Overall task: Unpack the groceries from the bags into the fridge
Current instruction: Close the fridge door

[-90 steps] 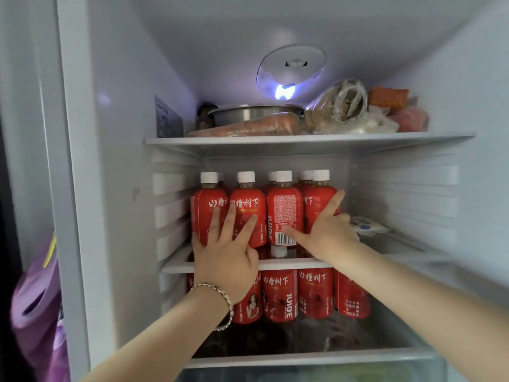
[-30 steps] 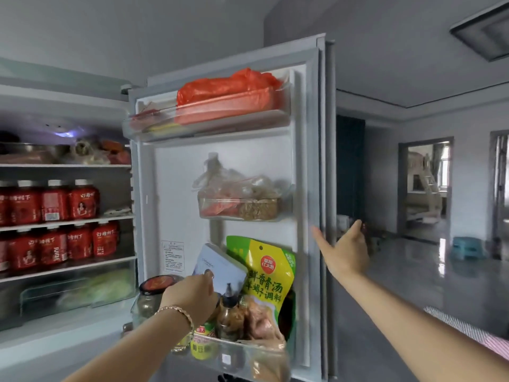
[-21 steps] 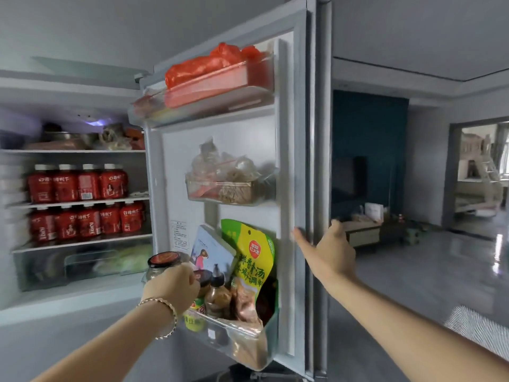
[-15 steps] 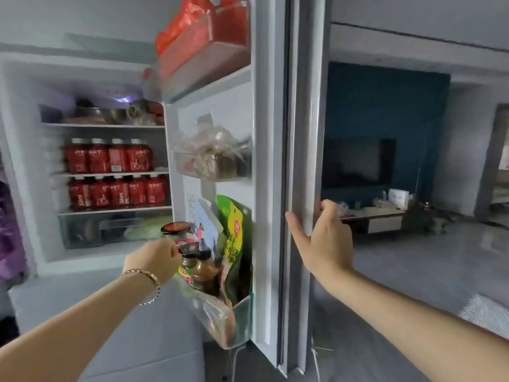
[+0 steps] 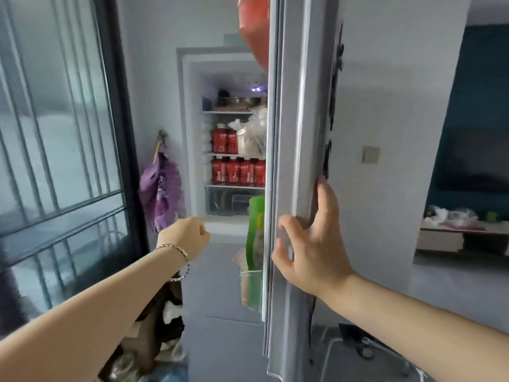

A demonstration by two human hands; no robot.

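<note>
Looking edge-on at the fridge door [image 5: 294, 106], covering the right of the open fridge [image 5: 192, 133]. Gripping its edge with the right hand [image 5: 311, 244], fingers round the outside, thumb inside. Left hand [image 5: 187, 235] out front, curled on nothing. Spotting red bottles [image 5: 237, 170] on two shelves, green pouch [image 5: 256, 230] in the door.

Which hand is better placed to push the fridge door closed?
Right. The right hand grips the door edge; the left hand hangs curled in mid-air, touching nothing.
</note>
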